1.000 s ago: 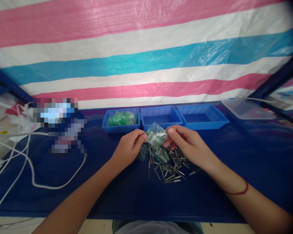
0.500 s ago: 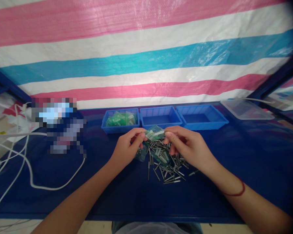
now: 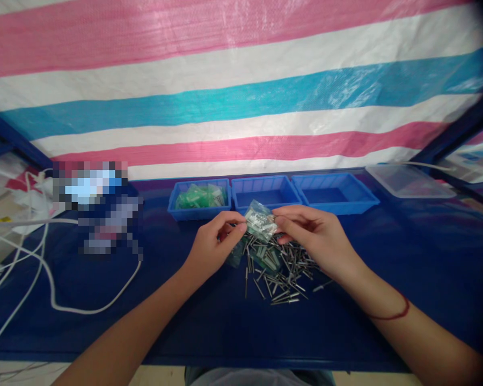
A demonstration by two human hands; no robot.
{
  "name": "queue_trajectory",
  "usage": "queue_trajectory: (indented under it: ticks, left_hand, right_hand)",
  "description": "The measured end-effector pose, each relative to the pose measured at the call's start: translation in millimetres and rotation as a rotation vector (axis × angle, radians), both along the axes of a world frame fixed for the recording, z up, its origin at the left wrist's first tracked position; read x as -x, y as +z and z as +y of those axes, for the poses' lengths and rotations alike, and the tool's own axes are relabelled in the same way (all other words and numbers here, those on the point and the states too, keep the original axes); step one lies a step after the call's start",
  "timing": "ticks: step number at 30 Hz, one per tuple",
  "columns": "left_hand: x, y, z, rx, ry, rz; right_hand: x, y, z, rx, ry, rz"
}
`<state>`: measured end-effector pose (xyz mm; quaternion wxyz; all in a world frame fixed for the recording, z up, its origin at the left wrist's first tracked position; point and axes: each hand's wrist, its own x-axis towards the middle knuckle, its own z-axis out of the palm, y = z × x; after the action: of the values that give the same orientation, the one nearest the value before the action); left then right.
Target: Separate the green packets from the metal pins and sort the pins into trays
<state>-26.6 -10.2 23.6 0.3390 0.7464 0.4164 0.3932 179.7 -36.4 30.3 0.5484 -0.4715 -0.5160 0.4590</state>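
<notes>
1. A striped tarpaulin in pink, white and blue fills the upper half of the frame.
2. Below it, the dark blue worktop spans the lower half.
3. Three blue plastic bins stand in a row at the centre, against the tarpaulin. The left bin holds green packets. The middle bin and the right bin show only their blue floors.
4. A clear plastic tray lies at the right, just beside the bins.
5. A white cable loops across the worktop at the lower left.
6. The left hand sits just below the left bin. Its grip is a closed pinch, thumb and forefinger clamped on the left edge of a small clear bag.
7. The right hand mirrors it. Its grip is also narrowed to a pinch, on the bag's right edge, with the other fingers curled.
8. A loose pile of metal pins is spread on the worktop under and below the hands, with another greenish bag lying on it.
9. The small clear bag is held between the two hands, lifted above the pile in front of the middle bin. It contains silvery pieces.
10. A red string circles the right wrist.
</notes>
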Motion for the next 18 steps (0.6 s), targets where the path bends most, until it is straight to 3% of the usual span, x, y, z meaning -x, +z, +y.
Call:
queue_trajectory:
  ticks: [4,6,11,13,18]
  left_hand:
    - [-1.9,-0.4,0.6,-0.062,0.02,0.006]
    - [4.5,5.6,6.1,-0.126,0.105,0.045]
    - [54.2,27.7,42.2,-0.494,0.61,0.243]
    - [76.6,30.8,58.0,-0.551,0.736,0.355]
    - [97.8,23.1,76.5,-0.479,0.635,0.675]
  right_hand:
    - [3.5,0.6,-2.5,-0.031,0.019,-0.019]
    - [3.6,0.7,-2.8,-0.051,0.029,-0.023]
    - [1.1,0.0,-1.9,-0.065,0.027,-0.056]
    - [1.2,-0.3,-2.2,-0.054,0.029,-0.071]
    - [4.0,0.5,-4.3,-0.045,0.058,-0.083]
